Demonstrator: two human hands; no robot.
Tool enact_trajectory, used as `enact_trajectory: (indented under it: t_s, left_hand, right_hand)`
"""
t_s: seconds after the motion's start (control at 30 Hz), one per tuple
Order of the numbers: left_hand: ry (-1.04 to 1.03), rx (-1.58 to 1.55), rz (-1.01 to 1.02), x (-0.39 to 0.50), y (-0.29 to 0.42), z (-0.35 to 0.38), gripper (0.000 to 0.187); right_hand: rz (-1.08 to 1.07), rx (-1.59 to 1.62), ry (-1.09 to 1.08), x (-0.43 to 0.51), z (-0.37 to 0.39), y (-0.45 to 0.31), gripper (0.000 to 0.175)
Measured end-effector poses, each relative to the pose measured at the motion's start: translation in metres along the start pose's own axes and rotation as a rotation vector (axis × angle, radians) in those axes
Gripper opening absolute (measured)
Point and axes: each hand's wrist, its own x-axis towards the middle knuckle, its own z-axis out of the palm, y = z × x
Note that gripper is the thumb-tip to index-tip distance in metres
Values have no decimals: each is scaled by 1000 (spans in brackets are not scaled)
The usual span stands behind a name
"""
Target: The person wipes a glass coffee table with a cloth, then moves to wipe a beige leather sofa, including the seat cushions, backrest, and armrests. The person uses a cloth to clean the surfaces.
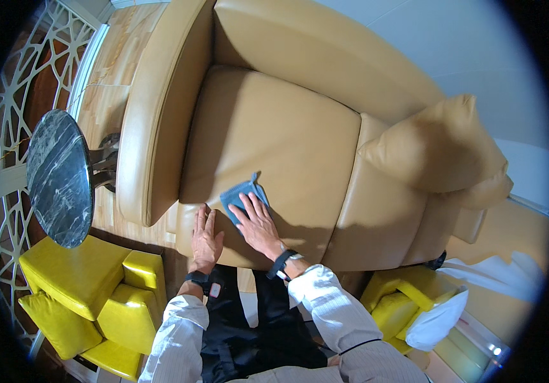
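A tan leather sofa (284,129) stretches out before me, its near seat cushion lit by a broad band of light. My right hand (258,229) lies palm down over a small blue-grey cloth (232,194), pressing it against the front part of that cushion. A hanging loop sticks up from the cloth's far corner; part of the cloth is hidden beneath my fingers. To the left, my left hand (207,242) rests on the sofa's front edge near the armrest (143,139). Its fingers are somewhat apart and it holds nothing.
Tan cushions (439,143) lean at the sofa's right end. Beyond the left armrest stands a round dark marble side table (59,177), near a white lattice screen (13,103). Yellow armchairs stand at lower left (73,277) and lower right (394,311), the latter partly under white fabric (437,318).
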Motion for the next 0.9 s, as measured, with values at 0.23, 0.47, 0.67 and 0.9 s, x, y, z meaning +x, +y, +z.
enact_trajectory:
  t_s: [0.23, 0.47, 0.67, 0.9]
  left_hand:
    - [-8, -27, -96, -22, -13, 4, 97]
    - [-121, 3, -138, -15, -13, 5, 110]
    - [4, -165, 18, -26, -33, -1, 89]
    - [104, -309, -383, -63, -79, 3, 73]
  right_hand:
    - [-88, -91, -76, -20, -8, 3, 67]
    - [-190, -128, -169, -86, -7, 31, 67]
    - [-272, -100, -166, -42, 9, -10, 63]
    - [-299, -98, -206, 2, 29, -58, 65]
